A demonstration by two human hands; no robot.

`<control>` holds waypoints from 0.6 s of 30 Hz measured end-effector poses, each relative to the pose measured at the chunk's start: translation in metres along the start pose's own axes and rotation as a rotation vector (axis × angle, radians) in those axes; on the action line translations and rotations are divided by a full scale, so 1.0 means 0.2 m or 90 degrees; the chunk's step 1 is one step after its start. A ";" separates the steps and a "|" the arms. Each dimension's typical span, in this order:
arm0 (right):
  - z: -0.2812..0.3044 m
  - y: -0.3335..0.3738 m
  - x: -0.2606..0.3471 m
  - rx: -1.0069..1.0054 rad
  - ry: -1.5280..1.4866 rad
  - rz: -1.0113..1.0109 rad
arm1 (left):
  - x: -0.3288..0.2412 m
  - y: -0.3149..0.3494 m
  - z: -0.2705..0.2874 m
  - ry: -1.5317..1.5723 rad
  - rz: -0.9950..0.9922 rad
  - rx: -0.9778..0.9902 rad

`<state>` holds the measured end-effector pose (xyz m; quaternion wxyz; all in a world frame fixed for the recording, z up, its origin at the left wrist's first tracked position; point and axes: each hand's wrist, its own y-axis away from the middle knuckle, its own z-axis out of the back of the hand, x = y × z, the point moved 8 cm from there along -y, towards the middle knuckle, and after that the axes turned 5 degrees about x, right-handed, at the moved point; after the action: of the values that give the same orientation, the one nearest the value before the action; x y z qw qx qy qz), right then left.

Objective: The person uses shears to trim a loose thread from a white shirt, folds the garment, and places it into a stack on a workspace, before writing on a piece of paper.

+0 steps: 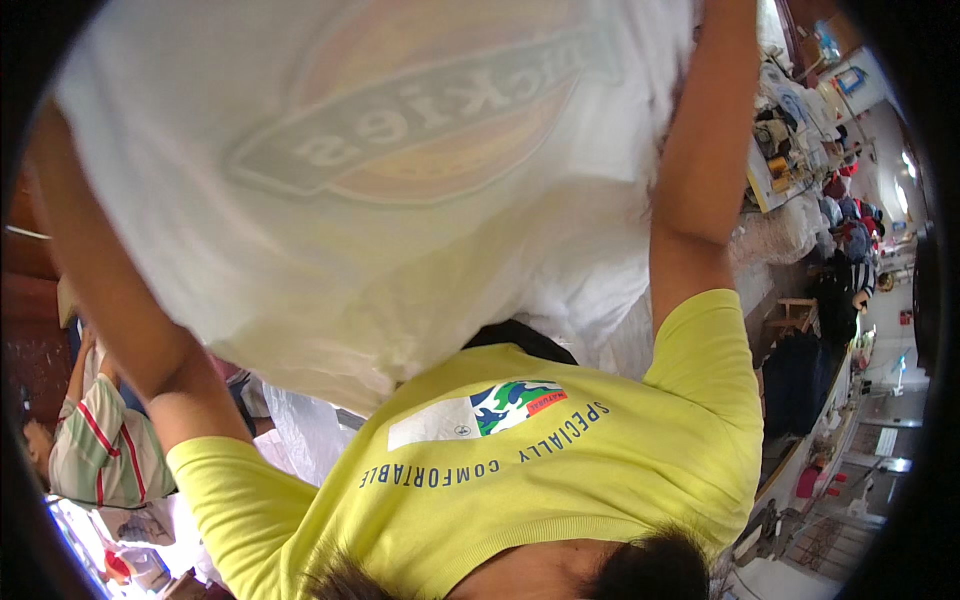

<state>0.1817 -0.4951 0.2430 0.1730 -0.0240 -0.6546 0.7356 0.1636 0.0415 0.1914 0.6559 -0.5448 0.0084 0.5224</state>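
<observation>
A large piece of thin white cloth [450,260], apparently a garment turned inside out, hangs spread between my raised arms. A faint emblem shows through it in reverse, and its lower edge bunches in front of my yellow shirt [560,450]. My left forearm [115,270] runs up along the cloth's left side. On the other side my right forearm [706,150] reaches up past the top edge of the head view. Both hands lie outside the picture, so their grip on the cloth is hidden.
At the left is another person in a striped shirt [115,445]. Clear plastic [305,430] lies behind my left arm. To the right stand a worktable heaped with cloth [795,140], a wooden stool [795,312] and a dark cloth pile [795,380]. Other people are farther off.
</observation>
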 end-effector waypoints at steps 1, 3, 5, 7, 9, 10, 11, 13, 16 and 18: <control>-0.08 0.05 -0.06 0.034 0.003 0.018 | 0.06 -0.02 -0.07 -0.012 0.004 0.015; -0.42 0.24 -0.07 0.196 0.201 0.288 | 0.30 0.00 -0.26 -0.034 0.022 0.057; -0.70 0.63 -0.56 0.437 0.237 -0.233 | 0.67 0.14 -0.48 -0.095 0.026 0.125; -0.81 1.03 -0.69 0.567 0.518 -0.432 | 0.79 0.46 -0.86 -0.383 0.139 0.164; -0.96 1.46 -0.83 0.532 0.440 -0.368 | 1.10 0.85 -1.03 -0.359 0.153 0.155; -1.01 1.63 -0.77 0.549 0.438 -0.346 | 1.17 1.03 -1.12 -0.401 0.217 0.217; -1.00 1.84 -0.77 0.560 0.441 -0.330 | 1.16 1.19 -1.25 -0.431 0.272 0.285; -0.98 2.17 -0.74 0.644 0.456 -0.444 | 1.09 1.48 -1.40 -0.396 0.342 0.334; -0.96 2.34 -0.72 0.664 0.467 -0.404 | 0.95 1.59 -1.39 -0.478 0.237 0.228; -0.98 2.30 -0.77 0.650 0.442 -0.362 | 0.97 1.53 -1.38 -0.488 0.308 0.235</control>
<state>0.2757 -0.3896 -0.2611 0.5492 -0.0008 -0.1129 0.8280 0.1925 -0.0701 -0.2491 0.5572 -0.1702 -0.0146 0.8126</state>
